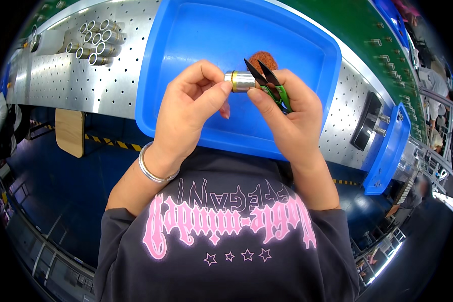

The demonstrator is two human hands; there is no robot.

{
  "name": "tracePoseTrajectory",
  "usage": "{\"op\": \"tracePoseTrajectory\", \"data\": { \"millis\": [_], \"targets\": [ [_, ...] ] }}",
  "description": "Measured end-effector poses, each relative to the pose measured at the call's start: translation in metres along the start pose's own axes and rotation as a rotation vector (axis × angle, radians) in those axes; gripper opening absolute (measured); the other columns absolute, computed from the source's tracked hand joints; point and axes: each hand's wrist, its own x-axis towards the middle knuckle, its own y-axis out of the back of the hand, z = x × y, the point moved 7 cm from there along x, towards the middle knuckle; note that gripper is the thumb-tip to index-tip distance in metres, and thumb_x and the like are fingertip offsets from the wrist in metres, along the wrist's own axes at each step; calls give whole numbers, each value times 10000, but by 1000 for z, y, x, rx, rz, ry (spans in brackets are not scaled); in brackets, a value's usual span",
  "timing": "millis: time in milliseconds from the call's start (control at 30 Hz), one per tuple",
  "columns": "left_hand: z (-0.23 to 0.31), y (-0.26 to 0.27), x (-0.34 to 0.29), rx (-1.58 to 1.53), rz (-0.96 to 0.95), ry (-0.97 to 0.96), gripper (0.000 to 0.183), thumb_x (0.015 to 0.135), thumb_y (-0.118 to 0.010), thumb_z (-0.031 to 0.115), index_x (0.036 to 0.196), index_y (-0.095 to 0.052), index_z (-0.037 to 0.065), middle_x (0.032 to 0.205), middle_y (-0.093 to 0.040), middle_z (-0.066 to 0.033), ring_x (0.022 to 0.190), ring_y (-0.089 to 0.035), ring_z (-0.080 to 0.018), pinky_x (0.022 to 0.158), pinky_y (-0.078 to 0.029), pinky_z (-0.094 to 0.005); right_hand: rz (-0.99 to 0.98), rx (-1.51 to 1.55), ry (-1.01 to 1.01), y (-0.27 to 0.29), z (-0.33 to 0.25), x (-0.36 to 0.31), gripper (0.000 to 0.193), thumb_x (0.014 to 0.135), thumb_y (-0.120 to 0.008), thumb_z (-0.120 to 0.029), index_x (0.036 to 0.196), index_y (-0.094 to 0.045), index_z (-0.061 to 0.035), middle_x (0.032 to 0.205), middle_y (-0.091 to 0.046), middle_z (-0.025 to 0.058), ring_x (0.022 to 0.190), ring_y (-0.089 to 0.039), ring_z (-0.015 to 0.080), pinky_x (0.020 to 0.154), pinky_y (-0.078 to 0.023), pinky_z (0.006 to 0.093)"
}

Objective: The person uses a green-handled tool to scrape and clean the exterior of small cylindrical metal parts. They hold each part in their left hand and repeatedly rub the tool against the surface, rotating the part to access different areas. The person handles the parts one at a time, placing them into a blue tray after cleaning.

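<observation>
Silvery metal short cylinder with a gold band (243, 81) is held up above the shallow blue plastic tray (145, 95), clear of its floor as far as I can tell. Bare left grip (186, 105): thumb and index pinching the gold-banded end. Bare right grip (298, 108): thumb and index pinching around the far end, same hand also carrying the black-bladed, green-handled snips (282, 95). Blades parted, tips up and leftward, crossing by the cylinder's right end; contact unclear.

Handling: probably light, rigid, hardly fragile; polished wall likely slippery and easy to scratch. Best hold looks like thumb and index on opposite sides of the barrel, one near each end, skin away from the blades.

Axis: long axis runs left-right across the body, close to level, banded end pointing left, other end right toward the snips. Tilt toward or away from the wearer can't be told. Rusty-orange fibrous ball (264, 59) sits just beyond; more metal cylinders (98, 40) on the perforated metal desk (128, 65), left.
</observation>
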Motion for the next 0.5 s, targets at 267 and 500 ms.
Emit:
{"op": "tracePoseTrajectory", "data": {
  "millis": [267, 500],
  "targets": [
    [-5, -1, 1, -97, 2, 26, 99, 860, -598, 103, 858, -554, 14, 758, -566, -31, 661, -540, -88, 604, -469, -229, 10, 33, -30, 1, 2, 1, 88, 808, -652, -63, 844, -588, -14, 657, -531, 33, 576, -467, 93, 511, -361, 232],
    [-2, -3, 0, 5, 8, -33, 80, 858, -595, 68, 874, -550, 4, 771, -574, -38, 664, -545, -78, 600, -479, -228, 9, 34, -66, 2, 4, 2, 92, 814, -652, -72, 832, -583, -14, 656, -510, 20, 576, -446, 73, 509, -346, 221]
  ]
}}
